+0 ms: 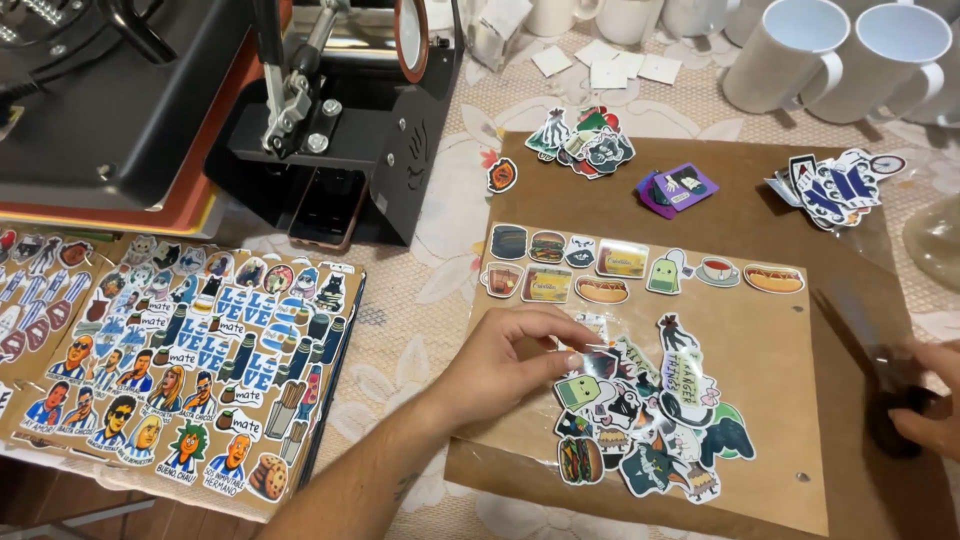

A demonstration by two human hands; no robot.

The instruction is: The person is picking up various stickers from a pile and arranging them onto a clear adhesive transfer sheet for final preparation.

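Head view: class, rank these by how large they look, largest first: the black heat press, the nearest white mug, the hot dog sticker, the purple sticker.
1. black heat press
2. white mug
3 and 4. hot dog sticker and purple sticker look about alike; no firm order.

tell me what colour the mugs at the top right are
White, plain and unprinted. The mugs show best in the head view, standing in a row at the table's far edge.

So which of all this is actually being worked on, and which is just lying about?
In use:
left hand on the loose sticker pile
clear sheet with a row of food stickers
right hand on dark scissors

Lying about:
white mugs
heat press
printed sticker sheets
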